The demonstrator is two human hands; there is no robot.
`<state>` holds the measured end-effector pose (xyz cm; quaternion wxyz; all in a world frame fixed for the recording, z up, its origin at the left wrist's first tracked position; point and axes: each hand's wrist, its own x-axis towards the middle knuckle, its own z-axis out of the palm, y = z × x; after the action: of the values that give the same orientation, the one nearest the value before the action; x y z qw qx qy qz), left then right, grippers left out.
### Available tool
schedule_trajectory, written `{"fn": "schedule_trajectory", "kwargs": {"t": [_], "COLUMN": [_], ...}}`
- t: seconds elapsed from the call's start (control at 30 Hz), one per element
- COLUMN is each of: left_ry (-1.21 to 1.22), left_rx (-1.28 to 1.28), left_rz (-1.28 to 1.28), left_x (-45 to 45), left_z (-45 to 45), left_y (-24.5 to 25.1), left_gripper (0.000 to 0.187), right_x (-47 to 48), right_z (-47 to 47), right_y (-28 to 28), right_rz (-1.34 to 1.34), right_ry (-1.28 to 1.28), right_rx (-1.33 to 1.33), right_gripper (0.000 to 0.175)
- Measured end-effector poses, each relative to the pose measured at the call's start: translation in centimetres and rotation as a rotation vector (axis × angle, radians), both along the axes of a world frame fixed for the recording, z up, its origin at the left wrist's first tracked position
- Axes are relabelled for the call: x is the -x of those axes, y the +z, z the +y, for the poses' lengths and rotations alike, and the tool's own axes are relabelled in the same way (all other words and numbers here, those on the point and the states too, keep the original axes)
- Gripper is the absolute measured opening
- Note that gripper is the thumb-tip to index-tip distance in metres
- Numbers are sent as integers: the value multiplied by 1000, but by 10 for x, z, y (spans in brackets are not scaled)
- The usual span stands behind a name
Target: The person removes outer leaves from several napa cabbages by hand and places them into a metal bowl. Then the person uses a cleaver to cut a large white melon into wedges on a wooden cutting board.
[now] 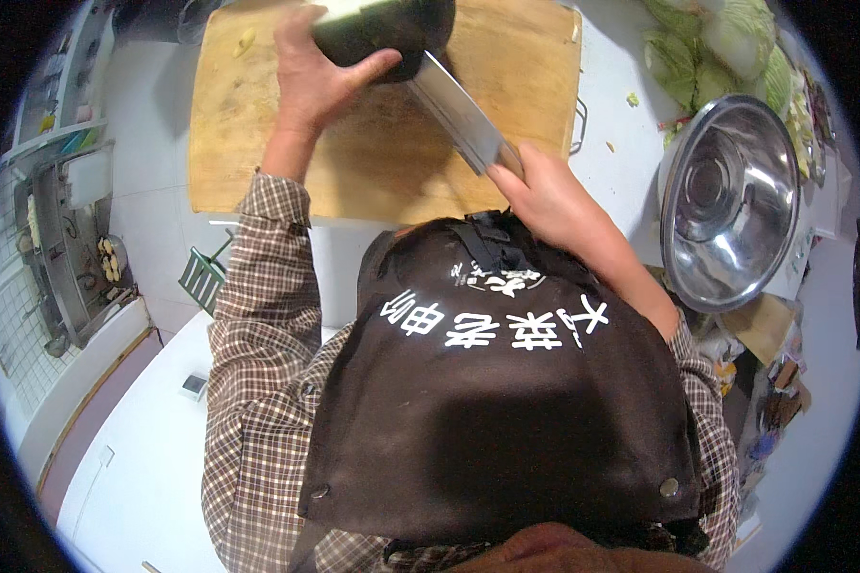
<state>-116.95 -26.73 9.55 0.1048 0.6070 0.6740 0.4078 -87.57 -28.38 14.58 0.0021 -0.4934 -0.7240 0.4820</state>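
Observation:
At the top of the head view a dark green gourd or melon (394,36) with pale cut flesh is held by my left hand (322,75), thumb along its near side. My right hand (545,186) grips the handle of a broad cleaver (462,114). The blade points up and left, its tip at the lower right of the melon; whether it touches the rind I cannot tell. Beneath both lies a wooden cutting board (258,157), with a small yellowish scrap (244,43) near its upper left.
A large stainless steel bowl (731,204) stands right of the board, below leafy cabbages (738,43). Small green scraps (632,99) lie on the white surface between. A green slatted stool (202,276) is below the board's left side. Kitchen equipment lines the far left.

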Motion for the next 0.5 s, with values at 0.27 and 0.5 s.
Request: {"fn": "schedule_trajectory", "kwargs": {"t": [0.27,0.5], "left_ry": [-139,-179], "left_rx": [-189,-35], "left_rz": [193,135], "left_x": [25,36], "left_z": [-20,-32], "left_y": [-39,-22], "left_gripper": [106,107], "right_x": [-86,-84], "right_z": [-13,-15], "right_y": [56,45], "right_rz": [-224,-6], "right_ry": [-2,-192], "right_rx": [122,23], "right_gripper": [34,32]}}
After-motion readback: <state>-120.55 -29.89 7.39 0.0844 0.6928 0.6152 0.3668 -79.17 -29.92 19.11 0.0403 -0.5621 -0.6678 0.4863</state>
